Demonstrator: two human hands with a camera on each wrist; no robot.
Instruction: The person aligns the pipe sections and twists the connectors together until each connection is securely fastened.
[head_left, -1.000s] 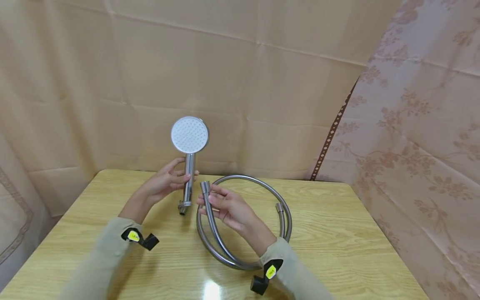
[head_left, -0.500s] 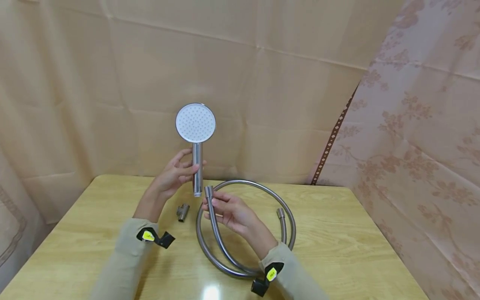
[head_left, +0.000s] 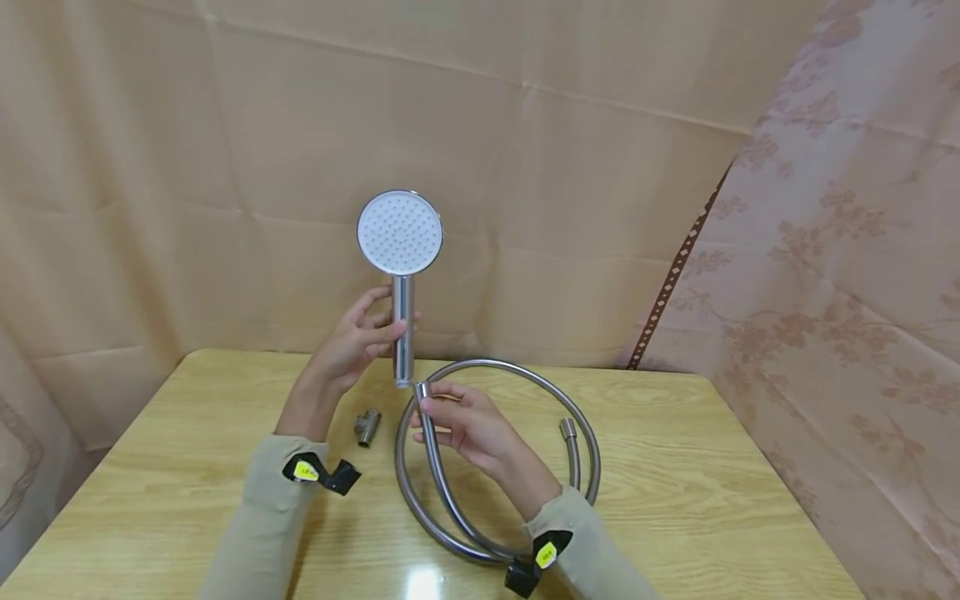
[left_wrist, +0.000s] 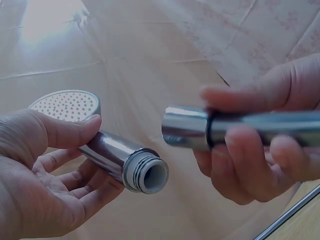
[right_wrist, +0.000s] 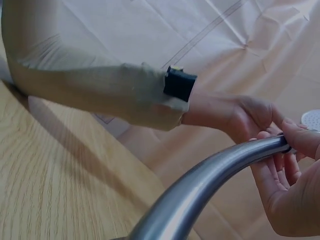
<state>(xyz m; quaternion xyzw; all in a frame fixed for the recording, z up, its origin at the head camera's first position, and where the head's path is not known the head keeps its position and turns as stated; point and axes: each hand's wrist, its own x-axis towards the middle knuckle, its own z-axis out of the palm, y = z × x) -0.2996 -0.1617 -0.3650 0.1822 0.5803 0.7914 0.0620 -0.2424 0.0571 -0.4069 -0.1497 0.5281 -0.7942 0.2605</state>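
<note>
My left hand (head_left: 348, 346) grips the chrome handle of a shower head (head_left: 401, 233), held upright with its white nozzle face toward me. In the left wrist view the handle's threaded end (left_wrist: 146, 172) is bare and points at the hose. Fingers of my right hand (head_left: 476, 433) pinch a metal shower hose (head_left: 438, 467) just below its end nut (left_wrist: 186, 127). A small gap parts nut and thread in the left wrist view. The hose loops on the table behind the right hand, and its other end (head_left: 568, 429) lies to the right.
A small metal fitting (head_left: 367, 427) lies on the wooden table (head_left: 675, 500), left of the hose loop. Beige cloth (head_left: 337, 125) hangs behind the table, with a flowered cloth (head_left: 847, 292) at the right.
The shower head has risen and moved right, toward the hose end. The small metal fitting, at its handle's lower end a second ago, now lies on the table. The right hand has barely moved.
</note>
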